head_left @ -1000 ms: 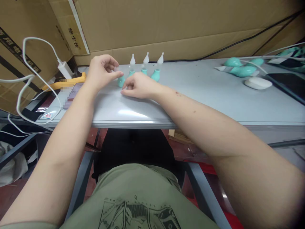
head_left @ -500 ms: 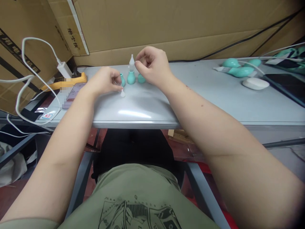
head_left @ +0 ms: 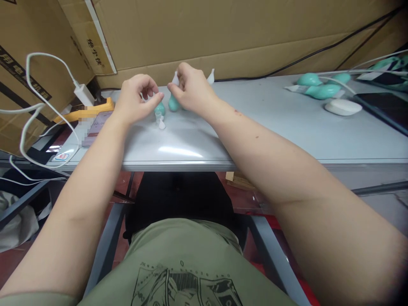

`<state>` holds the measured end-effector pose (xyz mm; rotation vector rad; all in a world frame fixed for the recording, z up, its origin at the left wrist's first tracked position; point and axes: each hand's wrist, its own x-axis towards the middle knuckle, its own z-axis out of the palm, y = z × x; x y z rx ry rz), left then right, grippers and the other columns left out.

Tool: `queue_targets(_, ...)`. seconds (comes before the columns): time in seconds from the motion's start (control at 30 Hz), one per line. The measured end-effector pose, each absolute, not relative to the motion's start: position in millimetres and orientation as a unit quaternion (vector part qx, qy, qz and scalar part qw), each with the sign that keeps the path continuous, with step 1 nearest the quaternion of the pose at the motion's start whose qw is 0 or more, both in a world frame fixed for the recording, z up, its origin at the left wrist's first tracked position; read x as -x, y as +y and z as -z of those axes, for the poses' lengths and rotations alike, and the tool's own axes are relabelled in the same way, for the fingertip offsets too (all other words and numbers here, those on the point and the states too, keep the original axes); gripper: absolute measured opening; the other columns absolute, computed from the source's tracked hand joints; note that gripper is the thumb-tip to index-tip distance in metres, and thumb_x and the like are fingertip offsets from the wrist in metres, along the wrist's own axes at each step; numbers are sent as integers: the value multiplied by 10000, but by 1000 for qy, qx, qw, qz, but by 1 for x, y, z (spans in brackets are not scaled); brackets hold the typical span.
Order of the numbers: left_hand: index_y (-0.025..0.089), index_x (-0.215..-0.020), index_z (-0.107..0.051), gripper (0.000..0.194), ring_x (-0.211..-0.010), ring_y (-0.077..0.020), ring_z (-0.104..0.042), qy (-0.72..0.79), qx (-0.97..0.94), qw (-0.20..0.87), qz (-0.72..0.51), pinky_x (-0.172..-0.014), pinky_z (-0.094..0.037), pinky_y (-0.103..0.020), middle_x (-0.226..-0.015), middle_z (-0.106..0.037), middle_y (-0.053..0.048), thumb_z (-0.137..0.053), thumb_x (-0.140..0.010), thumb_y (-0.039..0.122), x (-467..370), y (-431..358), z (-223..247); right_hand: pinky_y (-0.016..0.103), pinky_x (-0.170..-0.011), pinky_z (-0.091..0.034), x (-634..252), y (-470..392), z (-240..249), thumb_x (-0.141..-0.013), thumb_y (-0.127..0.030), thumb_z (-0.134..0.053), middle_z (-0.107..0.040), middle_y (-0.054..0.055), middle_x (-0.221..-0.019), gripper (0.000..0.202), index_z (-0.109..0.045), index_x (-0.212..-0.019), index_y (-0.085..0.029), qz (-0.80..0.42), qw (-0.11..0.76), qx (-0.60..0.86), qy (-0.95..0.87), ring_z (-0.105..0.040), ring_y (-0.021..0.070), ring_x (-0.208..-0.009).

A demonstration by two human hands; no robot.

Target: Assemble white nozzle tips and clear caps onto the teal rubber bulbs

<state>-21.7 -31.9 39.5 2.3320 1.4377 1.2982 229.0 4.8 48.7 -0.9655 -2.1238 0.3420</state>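
My right hand (head_left: 194,87) is closed at a clear, pointed nozzle tip (head_left: 175,79), its thumb and fingers around the tip's side. Directly below stands a teal rubber bulb (head_left: 174,103), partly covered by that hand. My left hand (head_left: 137,97) is empty, with curved fingers and the thumb apart, just left of another teal bulb (head_left: 160,109). In front of this bulb are a small clear connector (head_left: 158,116) and a small white cone-shaped tip (head_left: 162,124). A second pointed nozzle (head_left: 211,76) shows behind my right wrist; what lies under it is hidden.
Cardboard (head_left: 223,38) walls the back of the grey table (head_left: 255,136). At left are a phone (head_left: 97,127), a yellow tool (head_left: 81,114) and white cables with a charger (head_left: 84,94). At right lie teal bulbs (head_left: 322,91), a white mouse (head_left: 343,107) and a dark tablet (head_left: 385,110).
My left hand has drawn back and up from the small white tip and left bulb. My right hand has moved left onto the nozzle above the middle bulb, uncovering another nozzle behind it.
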Motion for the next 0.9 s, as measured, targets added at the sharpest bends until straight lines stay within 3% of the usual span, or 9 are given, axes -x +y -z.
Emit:
queue_targets(0.13,298,-1258,-857,364,-1440,-418,-762,444,-785,36,-430,-1326,-589,-549,-1352,-880,-130,-961,-1012,545,5,-32,-39,543,-868,-524,-236,-20,-57,-1144,-555,-890,-761,87,-980,433,-519,-1000,-383,-135,448,340,-816,-690,407,-975)
queue_targets(0.23,299,-1219,-842,306,-1527,-443,-727,439,-801,49,-404,-1387,-536,-585,-1289,-868,-128,-917,-1082,562,-9,-30,-35,542,-888,-572,-236,-36,-60,-1149,-563,-843,-760,78,-1048,416,-488,-1021,-387,-160,459,319,-814,-708,402,-1026)
queue_targets(0.33,325,-1064,-777,303,-1366,-423,-781,451,-803,64,-385,-1316,-580,-592,-1127,-837,-107,-832,-1156,609,-16,-29,-33,513,-949,-605,-229,-42,-60,-1160,-487,-815,-726,73,-1114,354,-492,-1082,-364,-245,467,273,-804,-712,360,-1049)
queue_targets(0.4,335,-1032,-733,358,-1263,-404,-804,445,-806,77,-383,-1267,-603,-579,-1092,-839,-103,-782,-1183,655,-17,-30,-34,490,-876,-596,-223,-38,-58,-1122,-521,-856,-685,48,-1052,427,-466,-1084,-351,-321,492,240,-773,-677,318,-940)
queue_targets(0.53,324,-1098,-713,521,-1188,-391,-826,401,-814,63,-415,-1223,-609,-580,-1075,-846,-107,-626,-1212,824,-12,-26,-31,438,-703,-486,-222,-11,-52,-997,-756,-977,-621,-13,-910,650,-482,-1096,-347,-444,516,252,-688,-542,266,-752)
queue_targets(0.6,336,-1151,-711,646,-1144,-379,-819,377,-809,46,-448,-1177,-630,-581,-1056,-838,-102,-497,-1206,943,-7,-18,-25,414,-645,-417,-230,6,-53,-959,-844,-968,-573,-32,-897,722,-449,-1054,-351,-473,588,254,-605,-454,255,-703)
queue_targets(0.7,360,-1186,-671,725,-1085,-347,-780,351,-796,42,-492,-1090,-669,-573,-1118,-828,-98,-363,-1196,1016,3,4,-15,409,-618,-319,-244,24,-54,-970,-797,-973,-557,-34,-880,672,-462,-1007,-362,-459,627,239,-582,-406,285,-688)
queue_targets(0.83,388,-1101,-585,793,-960,-347,-693,293,-797,25,-527,-931,-665,-600,-1023,-719,-80,-359,-1083,1149,12,29,-7,474,-658,-433,-248,26,-48,-888,-757,-998,-643,9,-876,566,-563,-920,-396,-433,540,272,-668,-548,328,-724)
queue_targets(0.9,381,-1128,-597,771,-959,-344,-706,302,-825,8,-478,-938,-650,-605,-1044,-744,-93,-317,-1130,1100,11,32,-4,508,-733,-507,-242,20,-41,-930,-706,-960,-654,22,-897,458,-614,-944,-406,-396,527,247,-710,-595,341,-763)
